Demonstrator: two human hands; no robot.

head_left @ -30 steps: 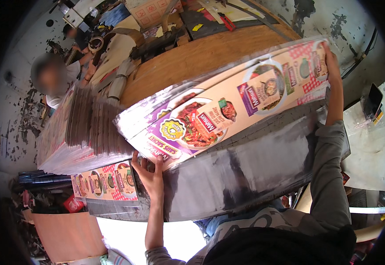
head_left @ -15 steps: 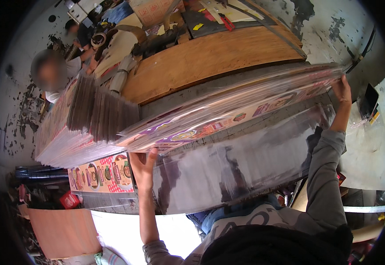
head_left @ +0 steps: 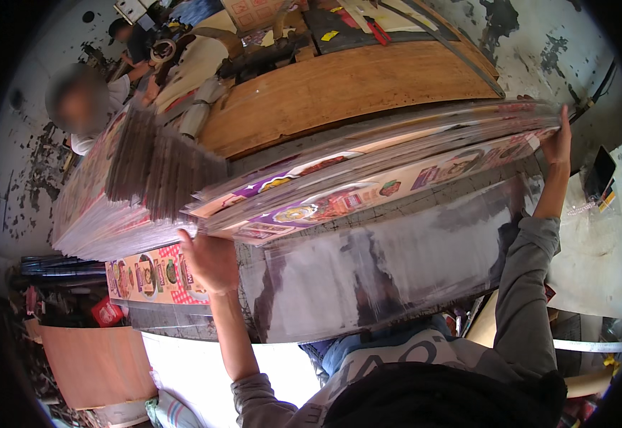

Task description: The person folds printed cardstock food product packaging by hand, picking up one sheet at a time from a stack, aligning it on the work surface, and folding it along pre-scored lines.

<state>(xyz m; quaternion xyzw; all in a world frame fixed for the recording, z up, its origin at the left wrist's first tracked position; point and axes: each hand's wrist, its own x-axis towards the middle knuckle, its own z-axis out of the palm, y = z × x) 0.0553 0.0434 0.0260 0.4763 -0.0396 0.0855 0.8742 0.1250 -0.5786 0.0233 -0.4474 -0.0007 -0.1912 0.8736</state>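
Observation:
A thick stack of long printed sheets [head_left: 368,201], with food pictures and a glossy clear surface, stands tilted across the worktable. My right hand [head_left: 557,143] grips its right end, with the fingers partly behind the sheets. At the near left corner, my left hand [head_left: 214,264] holds the lower edge; one digit stretches out to the left and the other fingers are mostly hidden by the stack. The sheets fan slightly apart into a front and a back bunch. In front of them lies a glossy clear plastic sheet [head_left: 425,250].
Another thick stack of printed sheets [head_left: 89,214] leans at the left, above a flat printed sheet [head_left: 154,274]. Beyond is a wooden board [head_left: 354,85] with a red cutter [head_left: 377,31] behind it. Two people work at the far left; a phone-like black device [head_left: 599,171] lies right.
My left hand has shifted left along the stack's lower corner, its digit now pointing left. The stack has parted more, showing a printed face behind the front bunch. My right hand stays at its end.

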